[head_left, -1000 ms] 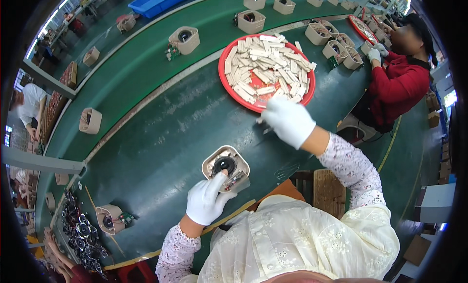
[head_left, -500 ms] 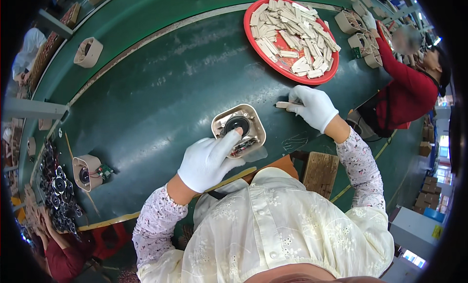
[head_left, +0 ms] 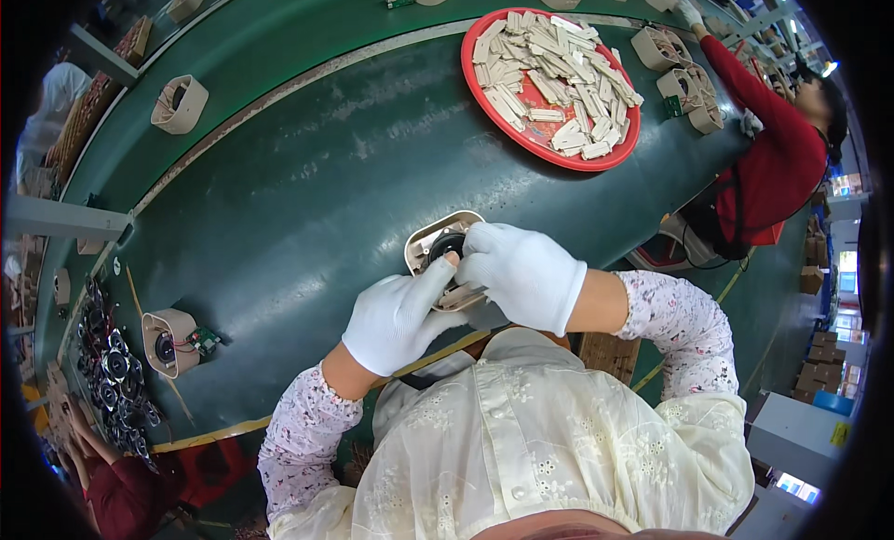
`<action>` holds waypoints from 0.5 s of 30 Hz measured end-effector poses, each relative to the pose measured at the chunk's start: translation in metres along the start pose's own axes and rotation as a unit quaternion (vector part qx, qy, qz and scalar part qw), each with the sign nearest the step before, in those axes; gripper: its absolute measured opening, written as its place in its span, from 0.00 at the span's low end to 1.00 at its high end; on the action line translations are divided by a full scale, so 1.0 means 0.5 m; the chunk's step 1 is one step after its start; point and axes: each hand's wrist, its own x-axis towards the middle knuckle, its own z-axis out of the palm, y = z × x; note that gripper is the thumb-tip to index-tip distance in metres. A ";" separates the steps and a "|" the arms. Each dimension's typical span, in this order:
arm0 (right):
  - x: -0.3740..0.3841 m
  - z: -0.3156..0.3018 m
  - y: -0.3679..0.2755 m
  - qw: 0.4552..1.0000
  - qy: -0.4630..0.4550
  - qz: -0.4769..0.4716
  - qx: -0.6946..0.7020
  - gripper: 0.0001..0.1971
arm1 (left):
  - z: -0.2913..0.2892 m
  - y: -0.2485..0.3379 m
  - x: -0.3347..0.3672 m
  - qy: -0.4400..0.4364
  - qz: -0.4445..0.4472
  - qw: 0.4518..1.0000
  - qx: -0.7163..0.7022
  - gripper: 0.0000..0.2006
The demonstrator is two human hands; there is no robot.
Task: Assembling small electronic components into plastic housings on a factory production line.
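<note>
In front of me on the green table sits a beige plastic housing (head_left: 415,244) with rounded corners, open side up. A round black speaker (head_left: 443,246) shows inside it. My white-gloved left hand (head_left: 393,318) grips the housing's near left side, its bare thumb tip reaching over the speaker. From the right, my gloved right hand (head_left: 529,272) is closed over the housing and covers its right part. Below its fingers a beige plastic strip (head_left: 454,298) lies partly hidden inside the housing's near end.
A red round tray (head_left: 549,154) piled with beige strips stands at the far right. Left are a housing with a green circuit board (head_left: 173,343) and a heap of speakers (head_left: 114,372). More housings (head_left: 180,104) line the green belt. A red-sleeved co-worker (head_left: 778,158) works at right.
My right hand has moved left from the bare table to the housing, bringing the beige strip with it. My left hand stays on the housing, which has shifted slightly.
</note>
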 end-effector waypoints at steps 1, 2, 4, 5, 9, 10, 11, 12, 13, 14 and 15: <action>-0.006 0.014 0.005 0.999 0.041 -0.015 0.002 0.09 | 0.003 -0.002 0.002 0.009 0.007 1.000 0.002 0.41; -0.012 0.022 0.008 0.996 0.082 -0.028 0.005 0.11 | 0.004 -0.004 0.001 0.009 0.008 1.000 0.000 0.41; -0.014 0.020 0.010 0.997 0.074 -0.026 -0.016 0.10 | 0.007 -0.007 0.000 0.012 0.010 1.000 -0.005 0.41; -0.007 0.022 0.007 0.997 0.071 -0.031 -0.021 0.10 | 0.006 -0.010 -0.004 0.013 0.009 1.000 -0.006 0.41; 0.017 -0.007 -0.022 0.996 0.005 0.015 -0.090 0.04 | -0.011 -0.008 -0.008 -0.010 -0.012 1.000 -0.007 0.36; 0.012 -0.008 -0.021 0.996 0.026 0.008 -0.080 0.04 | -0.018 -0.002 -0.003 -0.024 -0.022 0.999 -0.002 0.33; 0.004 -0.009 -0.002 0.999 0.038 -0.024 -0.022 0.05 | -0.012 -0.004 -0.003 -0.001 0.000 1.000 -0.008 0.32; -0.001 -0.009 0.014 0.998 0.039 -0.045 0.031 0.06 | -0.007 -0.002 -0.001 -0.004 0.003 1.000 -0.017 0.31; 0.007 -0.008 0.015 0.997 0.032 -0.047 0.051 0.07 | -0.014 -0.002 -0.002 -0.022 -0.008 1.000 -0.007 0.34; 0.005 -0.016 0.015 0.997 0.019 -0.035 0.063 0.08 | -0.009 -0.005 -0.001 -0.039 -0.012 0.999 -0.013 0.38; 0.004 -0.019 0.014 0.997 0.007 -0.021 0.075 0.09 | -0.009 -0.007 -0.004 -0.021 -0.006 1.000 -0.013 0.36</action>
